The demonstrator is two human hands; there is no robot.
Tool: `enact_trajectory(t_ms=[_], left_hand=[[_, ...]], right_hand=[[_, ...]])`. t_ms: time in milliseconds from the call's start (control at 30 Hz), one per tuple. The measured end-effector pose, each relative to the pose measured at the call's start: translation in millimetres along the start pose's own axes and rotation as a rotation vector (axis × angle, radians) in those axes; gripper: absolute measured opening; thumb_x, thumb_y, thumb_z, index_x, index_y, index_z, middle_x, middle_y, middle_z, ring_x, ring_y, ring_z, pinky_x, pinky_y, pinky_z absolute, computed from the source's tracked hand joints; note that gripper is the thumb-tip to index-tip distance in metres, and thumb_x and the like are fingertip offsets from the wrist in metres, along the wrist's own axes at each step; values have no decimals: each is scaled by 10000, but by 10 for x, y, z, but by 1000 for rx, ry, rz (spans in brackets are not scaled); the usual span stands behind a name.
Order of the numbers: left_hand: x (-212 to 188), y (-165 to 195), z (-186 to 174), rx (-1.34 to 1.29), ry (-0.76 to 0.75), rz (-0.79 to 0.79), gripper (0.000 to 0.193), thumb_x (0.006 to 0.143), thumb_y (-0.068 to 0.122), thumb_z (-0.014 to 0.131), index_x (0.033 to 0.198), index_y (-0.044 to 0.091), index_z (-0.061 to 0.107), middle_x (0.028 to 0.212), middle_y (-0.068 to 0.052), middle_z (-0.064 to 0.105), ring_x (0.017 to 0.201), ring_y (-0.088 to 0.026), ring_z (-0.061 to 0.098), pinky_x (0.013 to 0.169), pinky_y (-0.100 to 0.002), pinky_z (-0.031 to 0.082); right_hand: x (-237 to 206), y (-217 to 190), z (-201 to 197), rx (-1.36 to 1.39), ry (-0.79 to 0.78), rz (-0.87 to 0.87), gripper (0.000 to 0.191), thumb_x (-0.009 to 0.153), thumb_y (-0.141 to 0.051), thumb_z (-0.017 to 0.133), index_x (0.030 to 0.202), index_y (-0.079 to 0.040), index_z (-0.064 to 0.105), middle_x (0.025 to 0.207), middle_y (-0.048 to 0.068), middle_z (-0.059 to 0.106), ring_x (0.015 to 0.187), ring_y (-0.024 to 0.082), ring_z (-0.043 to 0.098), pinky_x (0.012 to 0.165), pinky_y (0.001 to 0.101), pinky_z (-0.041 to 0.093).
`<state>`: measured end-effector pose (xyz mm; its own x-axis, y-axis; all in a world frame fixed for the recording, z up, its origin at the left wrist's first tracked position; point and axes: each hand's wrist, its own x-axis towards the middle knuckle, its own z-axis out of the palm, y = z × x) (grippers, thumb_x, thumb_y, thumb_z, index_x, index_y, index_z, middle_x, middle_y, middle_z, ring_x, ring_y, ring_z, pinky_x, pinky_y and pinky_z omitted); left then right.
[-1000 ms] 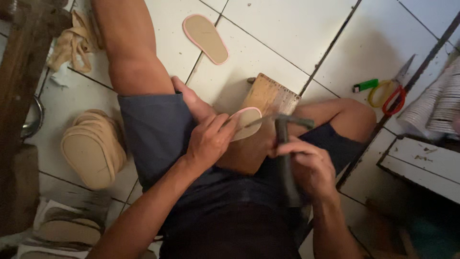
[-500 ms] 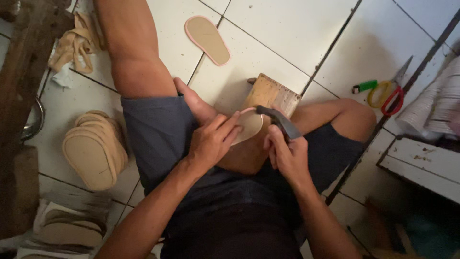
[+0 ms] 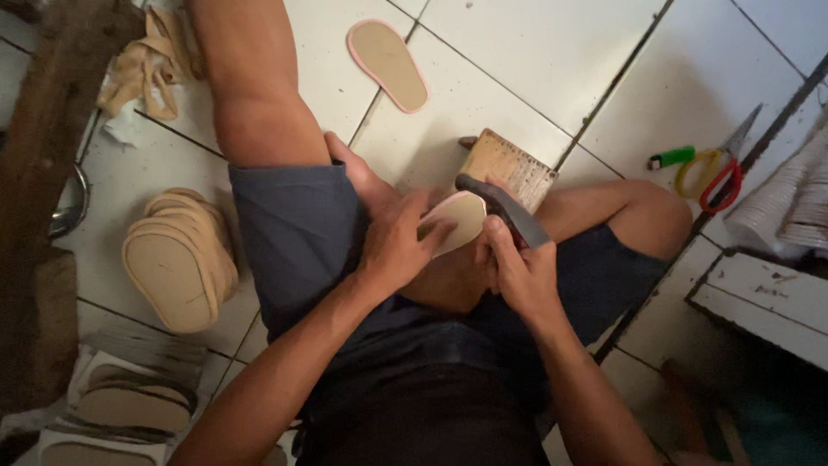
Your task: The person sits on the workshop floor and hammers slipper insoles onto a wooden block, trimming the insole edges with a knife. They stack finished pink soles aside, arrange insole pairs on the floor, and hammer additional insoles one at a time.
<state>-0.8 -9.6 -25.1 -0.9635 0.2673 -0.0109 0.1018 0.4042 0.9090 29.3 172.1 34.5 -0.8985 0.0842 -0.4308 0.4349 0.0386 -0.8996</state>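
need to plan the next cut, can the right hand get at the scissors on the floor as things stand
Probably not straight away. The right hand is wrapped around a dark tool, so it is not free. The scissors lie uncovered on the tiles, beyond the bent knee on that side.

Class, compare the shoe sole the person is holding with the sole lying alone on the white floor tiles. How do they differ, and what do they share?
The held sole is gripped by the left hand over the lap, partly hidden by fingers; the lone sole lies flat and untouched on the tiled floor. The held sole meets a dark tool in the right hand; nothing touches the lone sole. The held sole looks paler, the lone sole tan. Both show a pink edge.
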Motion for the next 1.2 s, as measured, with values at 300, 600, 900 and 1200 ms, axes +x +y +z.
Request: enact_trajectory(t_ms=[300,600,900,1200], left_hand=[[-76,50,227,30,132,-31,369,944,139,709,1293,28,661,1032,-192,675,993,-390,643,851,-460,494],[-132,-28,327,8,117,-65,332,993,153,673,1301,28,655,1046,-199,663,995,-388,631,866,-454,495],[28,-431,335,-492,25,-202,238,1053,102,678,1255,-20,646,1054,-109,721,956,-216,689,830,-352,547],[76,-374,229,-621,95,-423,408,840,33,774,1217,-10,625,1080,-63,738,953,-131,704,810,-271,582]], right_hand=[[-100,198,-211,-41,131,95,301,1080,-248,538,1038,22,666,633,33,602,404,70,476,358,234,348],[-537,598,-77,140,238,93,265,1083,-240,528,1054,7,618,627,30,601,402,82,479,349,242,358],[-600,403,-332,33,170,185,301,1085,-196,531,1155,80,628,655,64,617,402,93,477,352,243,360],[-452,334,-207,18,92,-62,452,1080,-192,511,1501,-26,515,698,27,597,472,53,476,420,204,383]])
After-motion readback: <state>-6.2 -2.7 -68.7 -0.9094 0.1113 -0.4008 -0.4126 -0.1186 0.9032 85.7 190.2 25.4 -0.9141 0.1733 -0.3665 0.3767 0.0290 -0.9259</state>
